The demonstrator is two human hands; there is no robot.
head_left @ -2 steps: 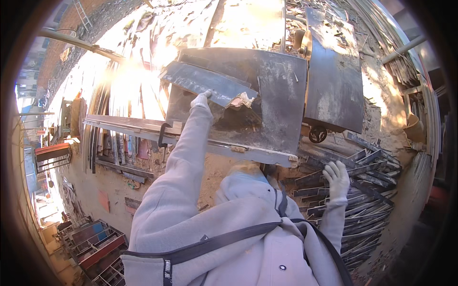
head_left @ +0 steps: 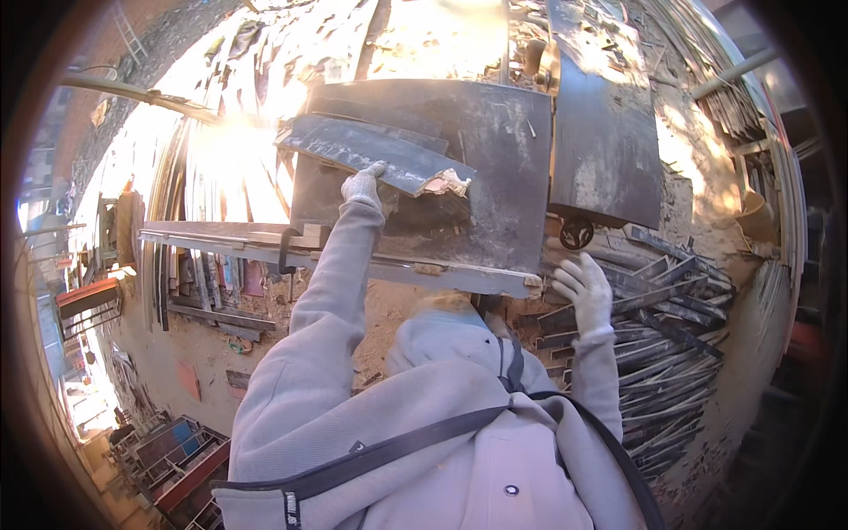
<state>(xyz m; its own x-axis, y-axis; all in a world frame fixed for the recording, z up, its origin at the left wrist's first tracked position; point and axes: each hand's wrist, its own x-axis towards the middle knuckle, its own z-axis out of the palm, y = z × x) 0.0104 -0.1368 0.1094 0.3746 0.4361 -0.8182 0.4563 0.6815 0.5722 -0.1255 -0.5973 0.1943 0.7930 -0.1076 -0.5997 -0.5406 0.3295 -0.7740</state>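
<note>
A dark-faced plywood board (head_left: 380,159) with a torn, splintered right end lies slantwise over a flat dark work table (head_left: 508,177). My gloved left hand (head_left: 362,185) is closed on the board's near edge, thumb on top; the fingers beneath are hidden. Further dark pieces lie just behind this board on the table top. My gloved right hand (head_left: 586,293) is raised by the table's near right corner, fingers spread and nothing in it. A long rail (head_left: 397,269) runs along the table's near edge, and a black clamp (head_left: 285,252) sits on it left of my left forearm.
Right of the table stands a second dark table (head_left: 605,150) with a black handwheel (head_left: 577,234) below its near edge. Several dark strips (head_left: 662,371) are heaped on the ground at the right. A pole (head_left: 141,93) juts in at the far left, near bright sunlit scrap.
My right hand has moved up and left, closer to the table's corner. The whole view has shifted slightly; my left hand keeps its hold on the plywood board.
</note>
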